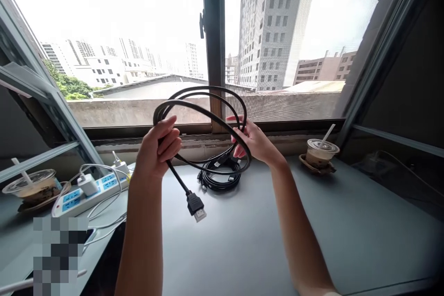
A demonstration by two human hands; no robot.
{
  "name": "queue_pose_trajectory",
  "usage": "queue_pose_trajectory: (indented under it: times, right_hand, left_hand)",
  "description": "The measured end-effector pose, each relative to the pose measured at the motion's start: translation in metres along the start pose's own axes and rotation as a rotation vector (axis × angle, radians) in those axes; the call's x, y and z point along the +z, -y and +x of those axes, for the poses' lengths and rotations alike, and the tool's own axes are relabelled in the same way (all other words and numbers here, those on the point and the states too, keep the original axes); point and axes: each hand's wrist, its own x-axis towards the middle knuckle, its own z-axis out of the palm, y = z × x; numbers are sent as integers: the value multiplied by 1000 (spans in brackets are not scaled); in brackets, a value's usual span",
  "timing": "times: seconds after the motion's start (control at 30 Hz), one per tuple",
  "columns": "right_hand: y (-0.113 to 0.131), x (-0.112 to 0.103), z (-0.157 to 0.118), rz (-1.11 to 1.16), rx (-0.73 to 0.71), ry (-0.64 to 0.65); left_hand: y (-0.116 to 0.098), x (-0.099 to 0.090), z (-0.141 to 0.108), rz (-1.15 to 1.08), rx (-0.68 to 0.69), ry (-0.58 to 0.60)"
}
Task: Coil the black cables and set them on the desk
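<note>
The desk (222, 249) runs up to the window (138, 69) along its far edge. Near the middle of that edge lies the coiled cable bundle (220, 180). The looped cable (245, 157) is above the desk between the left hand (161, 143) and the right hand (251, 136). Right of the bundle, by the far edge, the right cup (321, 152) sits in a holder (317, 165). Left of the bundle is the power strip (93, 194) – slanting from the far edge toward the left – with adapters (88, 185) plugged in. The left cup (33, 185) stands left of the strip.
</note>
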Motion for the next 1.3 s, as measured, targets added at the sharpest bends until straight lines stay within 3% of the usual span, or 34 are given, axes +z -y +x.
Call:
queue_pose_trajectory:
  times: [0.07, 0.23, 0.47, 0.6, 0.77, 0.87, 1.03, 1.1, 1.2, 1.3]
  right_hand:
    - [2, -5, -1, 17, -41, 30]
    - [5, -16, -5, 197, -40, 311]
    - [6, 6, -4, 542, -206, 439]
    - [6, 4, -1, 368, -120, 306]
    - [-5, -10, 5, -98, -182, 13]
    - [-5, -6, 5, -140, -130, 19]
    - [15, 11, -2, 97, -198, 273]
    - [23, 12, -6, 102, -207, 304]
    - [29, 9, -13, 1, -180, 212]
    - [33, 5, -18, -93, -143, 21]
  left_hand:
    - [3, -1, 2, 95, 70, -125]
    - [20, -9, 15, 229, 216, -341]
    - [33, -8, 22, 287, 145, -313]
    - [25, -17, 17, 424, 175, -301]
    - [15, -28, 5, 782, 393, -252]
    - [20, -17, 0, 894, 397, -304]
    - [38, 17, -3, 930, 449, -360]
    - [41, 23, -4, 934, 481, -364]
    - [39, 23, -4, 833, 515, -375]
    - [41, 23, 1, 609, 383, -329]
